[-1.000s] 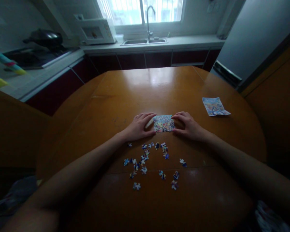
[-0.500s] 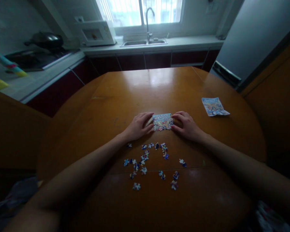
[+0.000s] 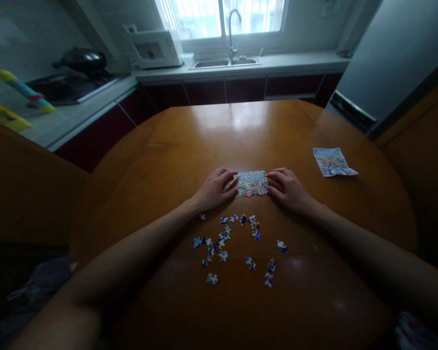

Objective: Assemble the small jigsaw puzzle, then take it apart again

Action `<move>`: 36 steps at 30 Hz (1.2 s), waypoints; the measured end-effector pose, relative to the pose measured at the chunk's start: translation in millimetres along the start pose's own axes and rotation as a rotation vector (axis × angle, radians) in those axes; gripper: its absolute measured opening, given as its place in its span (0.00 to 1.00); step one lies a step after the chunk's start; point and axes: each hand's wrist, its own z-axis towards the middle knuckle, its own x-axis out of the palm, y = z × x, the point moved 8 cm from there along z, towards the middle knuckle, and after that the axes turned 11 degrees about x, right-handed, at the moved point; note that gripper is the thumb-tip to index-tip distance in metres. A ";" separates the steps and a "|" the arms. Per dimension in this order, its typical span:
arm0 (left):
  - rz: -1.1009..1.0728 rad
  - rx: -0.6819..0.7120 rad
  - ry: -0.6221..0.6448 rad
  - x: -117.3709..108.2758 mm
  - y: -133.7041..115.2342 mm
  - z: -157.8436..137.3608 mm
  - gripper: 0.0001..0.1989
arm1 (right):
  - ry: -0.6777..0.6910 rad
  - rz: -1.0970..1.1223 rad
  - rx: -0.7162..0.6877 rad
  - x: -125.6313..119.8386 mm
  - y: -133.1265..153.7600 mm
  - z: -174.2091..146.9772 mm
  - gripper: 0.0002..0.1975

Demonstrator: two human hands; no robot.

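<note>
A partly assembled jigsaw puzzle lies flat on the wooden table, pale blue at the top with many colours lower down and an uneven bottom edge. At its left edge, my left hand has fingertips on the upper corner and the thumb on the lower one. My right hand brackets the right edge in the same way, fingers curved. Between them, the two hands hold the puzzle by its sides. Nearer to me lie several loose puzzle pieces, some overlapping, with a few others farther right.
A creased picture sheet lies on the right of the table. Beyond are a counter with a sink, a microwave and a stove with a dark pan. A grey refrigerator stands at the right.
The whole view has shifted slightly, so everything appears a little farther right. My hands keep the same hold on the puzzle's sides, and the loose pieces stay in place.
</note>
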 end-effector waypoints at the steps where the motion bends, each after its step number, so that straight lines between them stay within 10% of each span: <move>1: 0.004 0.002 0.004 0.4 -0.5 0.1 0.21 | 0.001 -0.001 0.002 0.1 -0.5 0.0 0.15; 36: 0.067 0.024 0.021 8.0 0.7 -0.5 0.17 | -0.027 -0.008 -0.007 1.5 -8.1 -0.4 0.14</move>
